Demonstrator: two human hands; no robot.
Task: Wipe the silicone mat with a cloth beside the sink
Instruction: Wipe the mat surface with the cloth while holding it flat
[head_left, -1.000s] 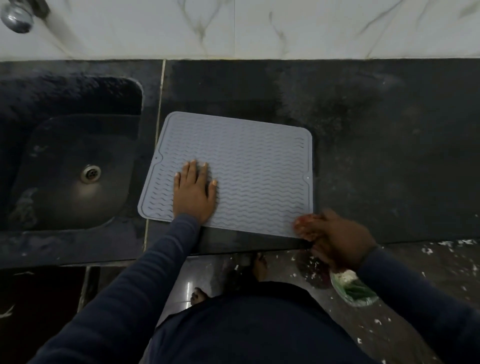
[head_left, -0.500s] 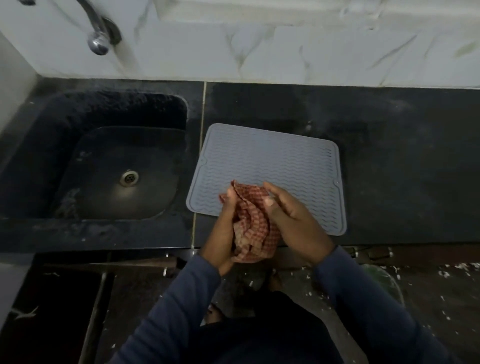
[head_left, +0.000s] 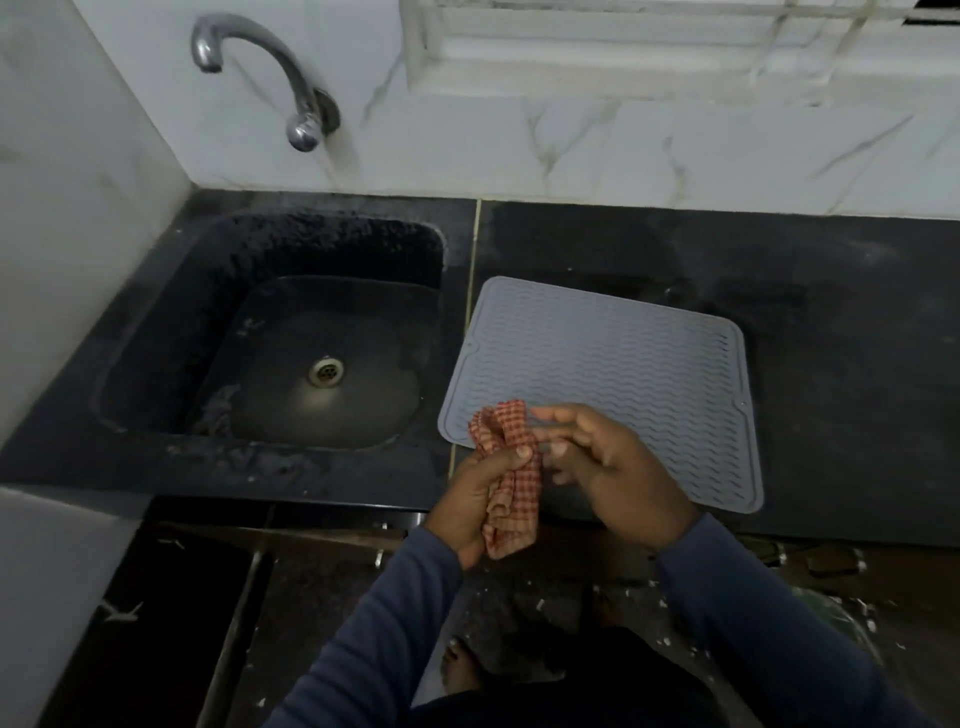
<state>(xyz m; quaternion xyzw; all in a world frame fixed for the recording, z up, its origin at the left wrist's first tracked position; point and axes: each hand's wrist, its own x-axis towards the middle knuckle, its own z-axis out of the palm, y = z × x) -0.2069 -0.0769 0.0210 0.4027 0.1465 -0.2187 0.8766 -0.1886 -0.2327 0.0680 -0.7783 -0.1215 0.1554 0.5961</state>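
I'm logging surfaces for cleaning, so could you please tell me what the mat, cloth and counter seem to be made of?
Mat: likely silicone, matte grey, with moulded wavy ridges and a raised rim.
Cloth: thin woven fabric, red-and-cream check, bunched in soft folds in the left hand.
Counter: probably polished dark stone, dull and smudged, with a visible joint line.

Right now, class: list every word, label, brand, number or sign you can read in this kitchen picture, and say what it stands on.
None: no readable text anywhere.
Silicone mat: only a wavy ridge pattern.
Cloth: only red checks.
Tap and sink: no marking visible.
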